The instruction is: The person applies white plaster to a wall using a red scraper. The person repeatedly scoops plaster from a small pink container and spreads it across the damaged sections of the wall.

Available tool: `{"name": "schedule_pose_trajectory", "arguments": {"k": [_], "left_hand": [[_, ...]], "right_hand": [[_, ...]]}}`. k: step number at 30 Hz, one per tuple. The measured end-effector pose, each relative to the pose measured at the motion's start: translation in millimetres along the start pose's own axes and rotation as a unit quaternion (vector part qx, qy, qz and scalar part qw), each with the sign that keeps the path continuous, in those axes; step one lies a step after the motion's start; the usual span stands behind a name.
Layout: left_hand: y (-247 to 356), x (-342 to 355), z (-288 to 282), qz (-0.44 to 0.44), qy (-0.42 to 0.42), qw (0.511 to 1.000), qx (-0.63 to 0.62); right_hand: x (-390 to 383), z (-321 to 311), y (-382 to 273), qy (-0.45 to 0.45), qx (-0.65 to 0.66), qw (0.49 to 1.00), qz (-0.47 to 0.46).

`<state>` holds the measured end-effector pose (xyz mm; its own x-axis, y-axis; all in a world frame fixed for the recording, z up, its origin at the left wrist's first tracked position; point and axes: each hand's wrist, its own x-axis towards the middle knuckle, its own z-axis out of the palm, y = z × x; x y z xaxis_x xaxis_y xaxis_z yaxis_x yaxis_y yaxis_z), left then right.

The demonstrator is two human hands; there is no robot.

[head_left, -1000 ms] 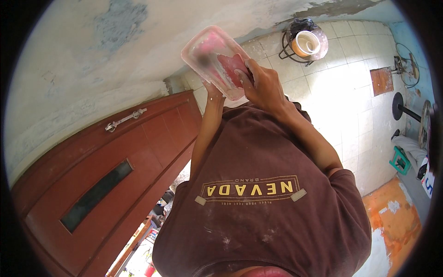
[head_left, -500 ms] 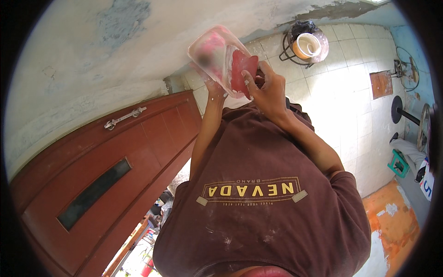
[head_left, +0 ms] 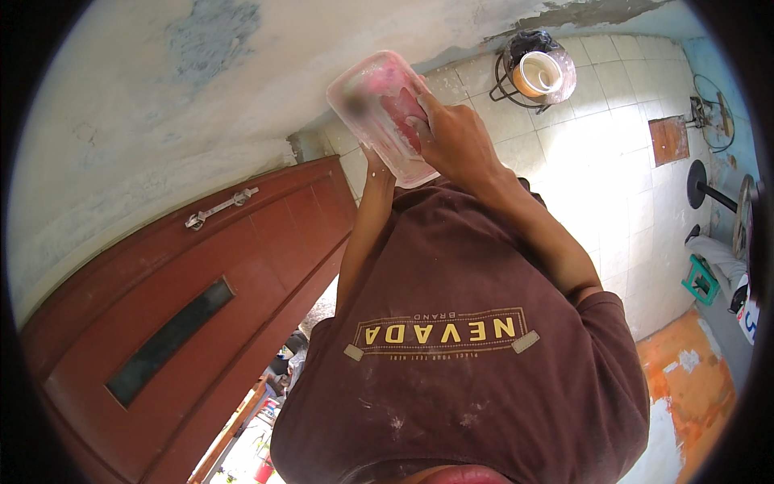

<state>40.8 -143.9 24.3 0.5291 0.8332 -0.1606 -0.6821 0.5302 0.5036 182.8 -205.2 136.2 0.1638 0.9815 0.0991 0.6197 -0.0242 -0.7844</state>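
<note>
My left hand [head_left: 376, 163] is mostly hidden beneath a pinkish translucent plastic tub [head_left: 415, 172], which it holds up from below near the wall. Pink and white residue smears the tub's inside, and a dark blurred spot lies toward its far left end. My right hand [head_left: 461, 143] is closed on a red flat putty spreader [head_left: 401, 111]. The spreader lies inside the tub, against its bottom or right side; exactly where it touches is hard to make out. Whitish flecks mark my left wrist.
A patchy plastered wall [head_left: 121, 105] rises ahead and to the left, beside a reddish-brown door [head_left: 266, 234] with a metal handle. On a round stool [head_left: 567, 87] ahead right stands a white-and-orange bucket [head_left: 528, 77]. A green plastic stool [head_left: 701, 278] and a partly visible person are at far right.
My right hand has moved the spreader from the tub's near right edge farther in, up and to the left. The tub has tilted and shifted slightly.
</note>
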Motion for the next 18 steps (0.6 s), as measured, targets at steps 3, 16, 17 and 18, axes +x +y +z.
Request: {"name": "schedule_pose_trajectory", "arguments": {"k": [3,16,17,18], "left_hand": [[1,0,-15,0.0,0.016,1.0,0.01],[-1,18,-39,-0.029,0.048,0.998,0.033],[-1,20,-40,-0.031,0.051,0.998,0.033],[-2,22,-42,-0.033,0.053,0.998,0.032]], "right_hand": [[1,3,1,-0.013,0.012,0.999,0.047],[7,1,21,-0.02,0.143,0.986,0.079],[8,-1,26,-0.035,0.122,0.988,0.09],[9,-3,31,-0.048,0.1,0.989,0.101]]}}
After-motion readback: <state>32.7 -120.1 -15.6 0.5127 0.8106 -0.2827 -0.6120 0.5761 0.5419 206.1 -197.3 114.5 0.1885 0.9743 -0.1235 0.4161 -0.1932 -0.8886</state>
